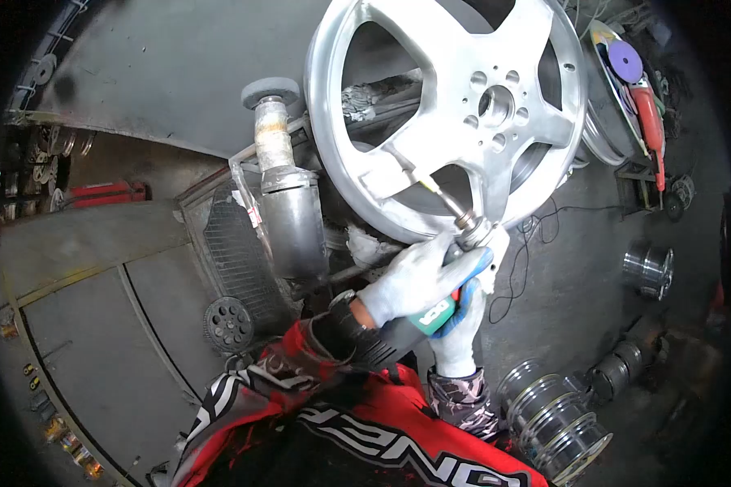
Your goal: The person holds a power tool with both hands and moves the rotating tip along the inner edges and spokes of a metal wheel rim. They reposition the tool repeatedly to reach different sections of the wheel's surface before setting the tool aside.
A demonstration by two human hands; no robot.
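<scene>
A silver five-spoke alloy wheel rim (451, 49) stands tilted in front of me. My left hand (414, 276), in a white and blue work glove, is wrapped over the front of a green-labelled die grinder (430, 318). From below and to the right, my right hand (461, 321) grips the same tool's body, gloved alike. The grinder's thin shaft points up and left, its tip overlapping the lower-left spoke of the rim. A dark watch (347, 315) is on my left wrist. The palms and inner fingers are partly hidden by the tool.
Left of the rim stands a motor with a grey wheel (270, 91) on its shaft. A red polisher with a purple pad (625, 62) lies at upper right. Shiny rims (556, 430) are at lower right, and a cable (528, 260) trails across the floor.
</scene>
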